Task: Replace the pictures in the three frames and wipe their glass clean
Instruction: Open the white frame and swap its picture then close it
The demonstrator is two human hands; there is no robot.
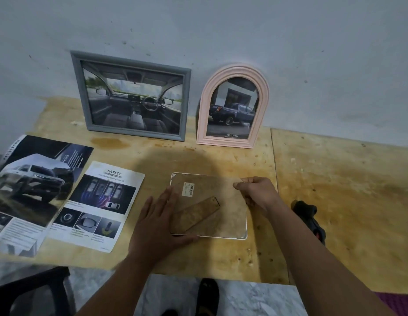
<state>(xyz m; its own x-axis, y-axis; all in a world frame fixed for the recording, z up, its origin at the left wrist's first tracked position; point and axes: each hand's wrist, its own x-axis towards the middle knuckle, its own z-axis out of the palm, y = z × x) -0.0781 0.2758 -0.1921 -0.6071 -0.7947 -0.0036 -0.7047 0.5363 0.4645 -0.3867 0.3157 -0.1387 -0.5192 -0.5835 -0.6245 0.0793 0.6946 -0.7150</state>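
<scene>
A white-rimmed frame (242, 236) lies face down near the table's front. Its brown backing board (225, 215), with a stand strip and a barcode label, is lifted a little at the far right corner. My right hand (255, 193) pinches that corner. My left hand (159, 222) lies flat with fingers spread on the board's left edge. A grey rectangular frame (84, 96) with a car-interior picture and a pink arched frame (263, 110) with a pickup picture lean upright against the wall. Two brochure pages lie at the left: a "Safety" sheet (100, 206) and a larger car sheet (32, 185).
The plywood table (335, 201) runs to the wall, with a seam right of the frame. A black object (307, 215) sits by my right forearm. A dark stool (39, 290) stands at the lower left, and marble floor (255, 299) shows below the table edge.
</scene>
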